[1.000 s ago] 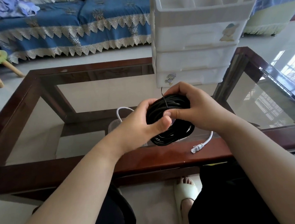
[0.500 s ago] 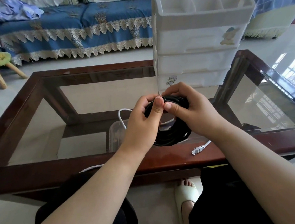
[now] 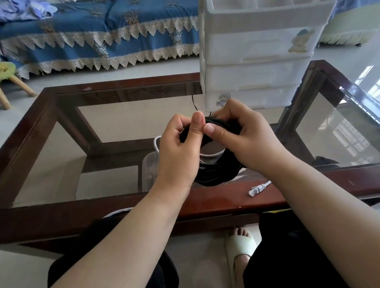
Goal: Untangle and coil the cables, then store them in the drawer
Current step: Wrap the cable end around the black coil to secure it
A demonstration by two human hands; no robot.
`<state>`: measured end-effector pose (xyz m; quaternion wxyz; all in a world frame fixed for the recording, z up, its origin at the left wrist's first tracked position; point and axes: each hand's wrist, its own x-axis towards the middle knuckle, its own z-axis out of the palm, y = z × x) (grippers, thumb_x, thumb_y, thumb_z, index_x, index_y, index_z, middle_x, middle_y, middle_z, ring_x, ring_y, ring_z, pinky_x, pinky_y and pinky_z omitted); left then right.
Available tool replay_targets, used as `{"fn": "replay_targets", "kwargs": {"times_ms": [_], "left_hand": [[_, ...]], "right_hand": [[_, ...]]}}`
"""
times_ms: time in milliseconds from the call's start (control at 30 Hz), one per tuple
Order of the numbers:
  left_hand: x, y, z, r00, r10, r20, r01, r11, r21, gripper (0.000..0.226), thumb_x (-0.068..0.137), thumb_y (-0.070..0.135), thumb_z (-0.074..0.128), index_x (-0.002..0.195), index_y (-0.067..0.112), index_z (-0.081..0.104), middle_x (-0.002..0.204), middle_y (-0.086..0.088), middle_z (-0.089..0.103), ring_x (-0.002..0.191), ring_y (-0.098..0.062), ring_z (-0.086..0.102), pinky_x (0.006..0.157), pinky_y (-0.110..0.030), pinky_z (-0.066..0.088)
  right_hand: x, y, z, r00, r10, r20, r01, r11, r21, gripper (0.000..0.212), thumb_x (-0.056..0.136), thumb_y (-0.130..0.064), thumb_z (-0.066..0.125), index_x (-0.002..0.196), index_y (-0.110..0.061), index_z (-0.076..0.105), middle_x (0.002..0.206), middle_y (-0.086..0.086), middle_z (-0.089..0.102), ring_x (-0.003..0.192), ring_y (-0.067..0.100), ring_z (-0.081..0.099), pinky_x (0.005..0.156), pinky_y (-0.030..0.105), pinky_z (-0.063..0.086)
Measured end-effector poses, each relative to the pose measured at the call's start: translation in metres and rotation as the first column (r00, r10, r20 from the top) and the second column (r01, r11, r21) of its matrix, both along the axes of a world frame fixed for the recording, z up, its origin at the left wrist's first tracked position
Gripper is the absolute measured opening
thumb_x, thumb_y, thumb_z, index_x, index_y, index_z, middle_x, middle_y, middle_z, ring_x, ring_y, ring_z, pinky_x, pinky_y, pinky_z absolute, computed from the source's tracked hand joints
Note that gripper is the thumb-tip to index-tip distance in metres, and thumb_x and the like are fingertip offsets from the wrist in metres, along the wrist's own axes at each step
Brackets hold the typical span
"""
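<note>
A coil of black cable (image 3: 214,173) hangs between both hands above the near part of the glass table. My left hand (image 3: 180,153) pinches the top of the coil, thumb up. My right hand (image 3: 246,136) grips the coil's top from the right, its thumb meeting the left thumb. A thin black end (image 3: 194,103) sticks up behind the fingers. A white network cable lies under the coil, with its plug (image 3: 256,189) on the table's wooden front rail. The white plastic drawer unit (image 3: 259,52) stands at the back right, its drawers shut.
The glass table has a dark wooden frame (image 3: 52,213). A clear plastic box (image 3: 150,170) sits below the glass by my left wrist. A blue sofa (image 3: 96,30) and a small stool (image 3: 1,77) stand beyond the table.
Both hands shifted from the sides of the black coil to its top, thumbs coming together there. The thin black end now points up behind the fingers.
</note>
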<state>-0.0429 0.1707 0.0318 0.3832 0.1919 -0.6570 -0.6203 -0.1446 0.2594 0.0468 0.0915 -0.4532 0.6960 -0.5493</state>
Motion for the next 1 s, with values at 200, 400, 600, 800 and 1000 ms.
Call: {"fn": "replay_targets", "kwargs": {"times_ms": [200,400,600,800,1000], "left_hand": [[0.002,-0.007,0.009,0.983,-0.129,0.131,0.085,0.949,0.302,0.059,0.079,0.049,0.061,0.119,0.007,0.059,0.107,-0.010,0.072,0.100,-0.019,0.070,0.091,-0.033,0.053],[0.008,-0.022,0.008,0.931,-0.333,0.149,0.233,0.858,0.458,0.048,0.089,0.036,0.060,0.119,-0.002,0.063,0.115,-0.024,0.067,0.109,-0.034,0.066,0.102,-0.044,0.048],[0.008,-0.024,0.004,0.926,-0.354,0.135,0.252,0.842,0.476,0.038,0.093,0.022,0.058,0.119,-0.005,0.061,0.106,-0.022,0.068,0.099,-0.029,0.067,0.090,-0.034,0.054],[0.006,-0.020,0.002,0.947,-0.279,0.160,0.194,0.892,0.408,0.032,0.094,0.022,0.058,0.116,-0.002,0.063,0.102,-0.017,0.071,0.097,-0.026,0.069,0.091,-0.036,0.053],[0.004,-0.008,0.003,0.967,-0.220,0.130,0.156,0.912,0.380,0.023,0.098,0.021,0.054,0.112,0.005,0.062,0.094,-0.007,0.071,0.091,-0.018,0.070,0.083,-0.029,0.055]], "right_hand": [[0.003,0.001,-0.005,1.000,0.005,0.003,-0.005,1.000,0.023,0.036,0.084,-0.040,0.064,0.107,-0.024,0.041,0.095,-0.004,0.065,0.087,0.014,0.066,0.084,0.046,0.051],[-0.003,0.002,-0.012,0.995,0.079,-0.059,-0.072,0.992,0.105,0.056,0.083,-0.044,0.065,0.122,-0.021,0.033,0.105,-0.002,0.063,0.093,0.014,0.066,0.088,0.045,0.051],[-0.016,0.001,-0.007,0.997,0.078,-0.021,-0.067,0.939,0.338,0.082,0.063,-0.063,0.063,0.131,-0.023,0.041,0.120,-0.013,0.055,0.104,0.002,0.058,0.096,0.029,0.048],[-0.010,-0.001,-0.012,0.996,0.082,-0.021,-0.069,0.933,0.352,0.056,0.076,-0.057,0.061,0.117,-0.020,0.051,0.099,-0.010,0.065,0.092,0.005,0.063,0.083,0.027,0.051],[-0.010,0.000,-0.014,0.991,0.009,-0.134,0.027,0.963,0.269,0.034,0.083,-0.046,0.066,0.102,-0.021,0.055,0.085,-0.010,0.065,0.081,0.008,0.062,0.073,0.030,0.050]]}}
